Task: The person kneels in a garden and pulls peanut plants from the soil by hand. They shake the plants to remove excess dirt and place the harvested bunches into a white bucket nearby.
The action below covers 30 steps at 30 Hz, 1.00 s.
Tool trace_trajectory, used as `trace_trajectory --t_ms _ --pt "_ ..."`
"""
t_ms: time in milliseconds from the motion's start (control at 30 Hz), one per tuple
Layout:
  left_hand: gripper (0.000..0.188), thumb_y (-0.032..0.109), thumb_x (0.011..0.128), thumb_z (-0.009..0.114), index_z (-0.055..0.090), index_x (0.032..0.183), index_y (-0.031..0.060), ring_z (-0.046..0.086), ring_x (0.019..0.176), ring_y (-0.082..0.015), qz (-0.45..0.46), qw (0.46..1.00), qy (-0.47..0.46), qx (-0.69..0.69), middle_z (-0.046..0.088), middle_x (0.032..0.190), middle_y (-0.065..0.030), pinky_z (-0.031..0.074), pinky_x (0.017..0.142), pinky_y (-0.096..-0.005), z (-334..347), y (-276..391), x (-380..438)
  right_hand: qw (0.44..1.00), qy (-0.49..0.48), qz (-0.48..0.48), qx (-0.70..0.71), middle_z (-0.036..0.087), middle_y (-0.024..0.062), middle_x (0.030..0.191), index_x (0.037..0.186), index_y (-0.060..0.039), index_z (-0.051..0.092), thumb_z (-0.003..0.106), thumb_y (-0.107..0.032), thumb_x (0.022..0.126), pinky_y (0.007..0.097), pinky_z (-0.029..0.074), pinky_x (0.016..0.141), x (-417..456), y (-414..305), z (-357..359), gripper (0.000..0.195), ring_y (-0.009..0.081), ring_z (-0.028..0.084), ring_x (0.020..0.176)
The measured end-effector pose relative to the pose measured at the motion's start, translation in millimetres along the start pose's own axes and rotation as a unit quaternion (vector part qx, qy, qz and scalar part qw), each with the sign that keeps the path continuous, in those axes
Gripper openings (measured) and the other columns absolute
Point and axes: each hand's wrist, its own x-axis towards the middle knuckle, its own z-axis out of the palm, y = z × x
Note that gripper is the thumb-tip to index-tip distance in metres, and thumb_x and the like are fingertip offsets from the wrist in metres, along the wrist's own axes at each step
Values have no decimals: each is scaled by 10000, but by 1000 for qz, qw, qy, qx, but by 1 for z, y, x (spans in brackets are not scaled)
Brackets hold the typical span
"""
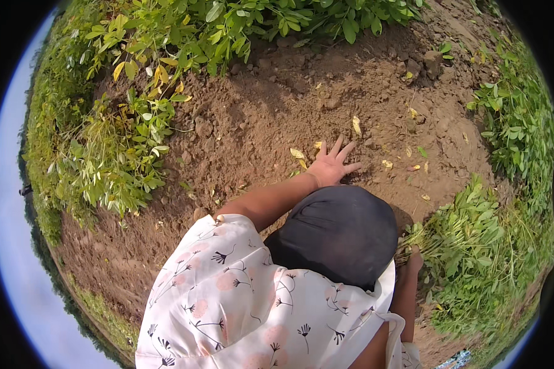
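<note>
Spread flat on the brown soil, my left hand (331,167) has its fingers apart and holds nothing. Small yellow fallen leaves (297,153) lie around it. At the right, my right hand (414,259) is closed on the stem ends of a bundle of uprooted leafy green plants (466,235), which fans out to the right over the ground. Part of that hand and the stems' lower ends are hidden by the dark knee in front of me.
Leafy green plants (267,18) grow along the top, with more leafy plants (115,161) at the left and a green row (521,110) at the right. Soil clods (431,62) lie at the upper right. Patterned white cloth (258,313) covers the lower middle.
</note>
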Motion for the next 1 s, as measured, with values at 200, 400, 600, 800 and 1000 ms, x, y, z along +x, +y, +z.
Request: trace_trajectory --t_ms 200,400,600,800,1000 --pt "734 466 983 583 255 1627 340 40 1576 -376 255 964 -74 -26 32 1729 -12 212 1228 -594 52 29 42 998 48 -12 -28 554 215 1226 1132 24 613 720 -361 818 552 442 934 22 22 -23 508 371 543 1050" --pt "862 228 895 755 286 1611 336 276 1540 -262 176 979 -16 -103 -44 1726 7 519 1080 -427 9 -1 116 997 14 22 -74 426 249 1516 1398 20 524 744 -376 858 543 392 1053 1 1 -13 706 393 460 1343" --pt "739 451 977 643 253 1605 422 631 1249 -296 62 990 -118 -42 161 1711 -44 553 995 -418 -64 1 135 985 105 4 -138 648 176 1162 1213 51 637 763 -240 850 482 443 967 -59 -29 7 482 324 599 1019" --pt "607 540 1044 448 375 1574 251 659 1161 -346 -333 942 -13 -32 658 1295 -197 496 1018 -472 -88 -117 216 991 92 28 -93 638 162 1093 1160 68 648 754 -209 820 478 452 894 -35 -12 -4 451 298 573 931" --pt "830 671 949 525 477 1496 48 611 1241 -366 -391 882 98 -243 638 1328 -244 464 1044 -475 -152 -296 169 991 59 46 -115 561 91 876 1056 35 605 707 -186 889 469 389 737 -14 4 -12 295 214 460 746"
